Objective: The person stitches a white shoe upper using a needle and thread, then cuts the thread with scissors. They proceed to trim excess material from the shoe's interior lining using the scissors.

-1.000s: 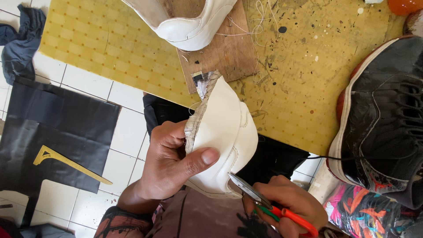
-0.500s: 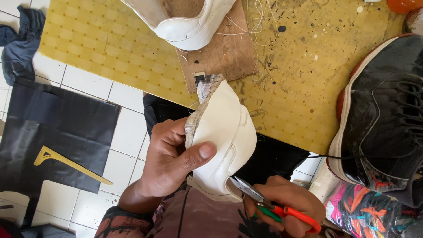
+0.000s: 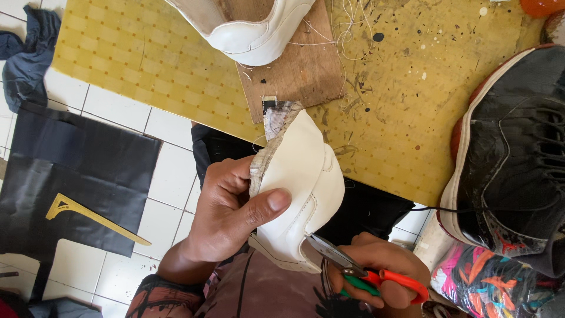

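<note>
Over the near edge of the yellow patterned table [image 3: 147,65], the left hand [image 3: 226,215] grips a white shoe upper [image 3: 303,182], thumb pressed flat on its outer face and fingers curled behind its frayed, fabric-lined edge. The piece is held off the table, its narrow end pointing toward a wooden board [image 3: 294,70] that lies on the tabletop. The right hand [image 3: 382,274] is closed around the orange and green handles of a pair of scissors [image 3: 353,268]; the blades meet the lower rim of the upper. On the board rests a white shoe [image 3: 247,26], partly out of view. A black high-top sneaker [image 3: 518,159] stands at the right end of the table, with a multicoloured shoe [image 3: 488,282] below it. On the tiled floor at left lie a black sheet [image 3: 76,171] bearing a yellow angled ruler [image 3: 88,217], and a dark cloth [image 3: 29,56].
</note>
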